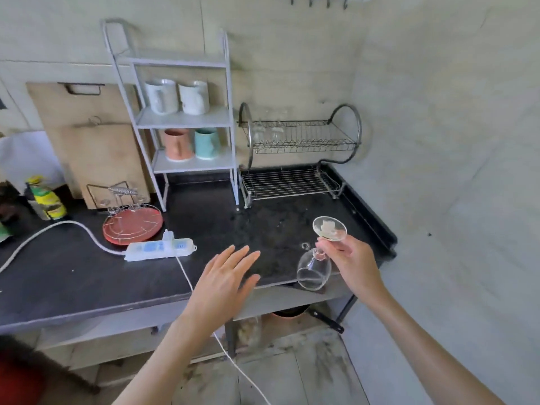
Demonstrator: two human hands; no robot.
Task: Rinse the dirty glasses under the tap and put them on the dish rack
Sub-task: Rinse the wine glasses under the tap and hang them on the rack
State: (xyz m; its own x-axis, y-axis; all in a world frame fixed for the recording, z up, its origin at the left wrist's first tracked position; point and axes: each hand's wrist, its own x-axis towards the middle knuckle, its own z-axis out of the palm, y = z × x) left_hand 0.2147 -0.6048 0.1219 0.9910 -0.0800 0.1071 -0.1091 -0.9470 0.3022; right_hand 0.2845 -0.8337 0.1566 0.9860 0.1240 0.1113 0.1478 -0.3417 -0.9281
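Standing against bare pale walls, the dark counter [87, 276] looks speckled and perhaps wet. The two-tier rack [298, 141] sits at its back right, with what may be glasses in the upper tier. No tap shows. The left hand [225, 282] hovers with fingers straight and spread, holding nothing. The right hand [350, 258] pinches the stem of an upturned glass [315, 267], bowl down over the counter's front edge. It looks light, rigid, breakable and slippery if wet; the stem seems the safest hold.
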